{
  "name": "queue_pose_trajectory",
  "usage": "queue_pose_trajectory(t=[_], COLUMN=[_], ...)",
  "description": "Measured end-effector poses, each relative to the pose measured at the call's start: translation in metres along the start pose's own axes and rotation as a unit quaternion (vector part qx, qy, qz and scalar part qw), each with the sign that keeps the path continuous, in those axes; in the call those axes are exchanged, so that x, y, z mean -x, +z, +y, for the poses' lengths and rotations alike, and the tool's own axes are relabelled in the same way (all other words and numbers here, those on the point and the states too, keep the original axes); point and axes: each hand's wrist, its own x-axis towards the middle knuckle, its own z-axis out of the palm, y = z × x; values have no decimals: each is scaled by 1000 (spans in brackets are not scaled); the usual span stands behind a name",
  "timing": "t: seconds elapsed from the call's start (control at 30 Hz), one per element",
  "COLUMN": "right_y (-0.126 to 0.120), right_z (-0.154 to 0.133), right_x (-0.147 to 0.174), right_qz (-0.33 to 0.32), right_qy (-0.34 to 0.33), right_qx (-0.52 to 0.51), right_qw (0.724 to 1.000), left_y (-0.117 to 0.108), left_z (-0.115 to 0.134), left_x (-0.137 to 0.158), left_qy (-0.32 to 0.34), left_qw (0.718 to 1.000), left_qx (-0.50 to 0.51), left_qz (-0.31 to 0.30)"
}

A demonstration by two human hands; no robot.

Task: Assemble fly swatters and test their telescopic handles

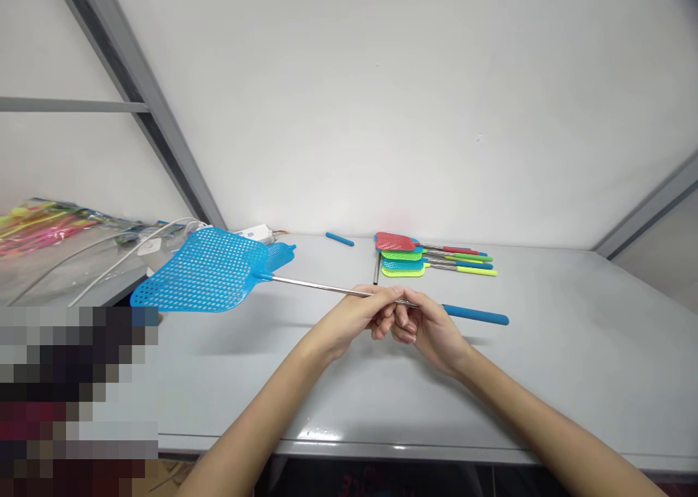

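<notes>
A blue fly swatter [210,275] is held level above the table, its perforated head to the left and its blue grip [477,314] to the right. My left hand [376,309] pinches the thin metal rod near its middle. Right beside it, my right hand [428,322] closes on the same rod, just left of the grip. The fingertips of both hands meet under the rod. Behind the held head, part of another blue swatter head [281,257] lies on the table.
Red, green and blue fly swatters [403,253] lie stacked at the back. A loose blue grip [339,239] and a short metal tube [376,268] are near them. A white power strip [255,233], cables and bagged colourful items [46,224] are at the left. A pixelated area covers the lower left.
</notes>
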Motion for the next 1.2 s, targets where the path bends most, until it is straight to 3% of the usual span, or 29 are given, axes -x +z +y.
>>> queue_pose_trajectory(t=[1.0, 1.2], right_y=[1, 0], right_z=[1, 0], right_x=[-2, -2], right_qz=[38, 64], right_qy=[9, 12], right_qx=[10, 44], right_qw=[999, 997], left_y=[4, 7], left_z=[-1, -1], left_x=[-1, -1], left_qy=[-1, 9], left_qw=[1000, 999], left_qx=[-10, 19], left_qz=[17, 49])
